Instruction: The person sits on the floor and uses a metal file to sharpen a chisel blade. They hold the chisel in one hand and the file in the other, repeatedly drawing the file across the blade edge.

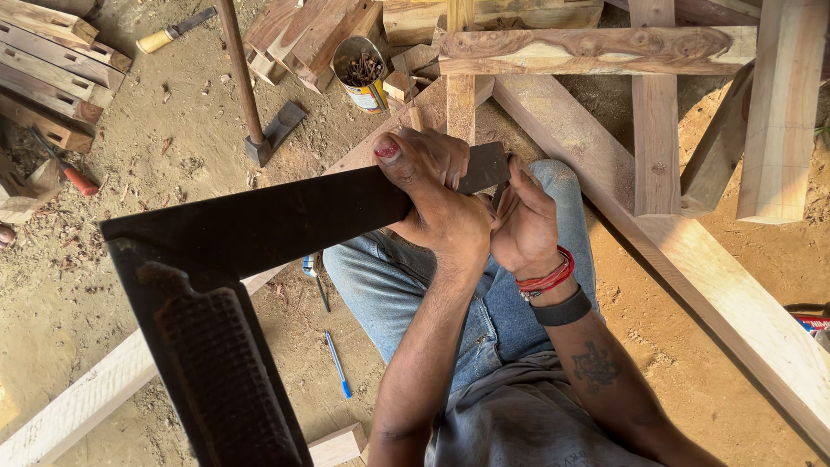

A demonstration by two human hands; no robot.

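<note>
Two hands (471, 207) hiding square's (259, 225) blade tip

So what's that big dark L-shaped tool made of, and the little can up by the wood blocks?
The L-shaped square, held under the left hand with the right hand beside it, looks like steel: flat, thin, dark and dull, probably tarnished. Its rough, pitted stock suggests rust or cast metal. The can seems to be thin tin with a shiny rim and printed wrapper; it holds what look like rusty nails.

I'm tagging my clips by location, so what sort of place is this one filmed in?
Most likely an open-floor carpentry workshop. The left hand and right hand hold a dark steel try square over sawn timber beams, with a tin of nails and a chisel on the sawdust-strewn ground.
</note>
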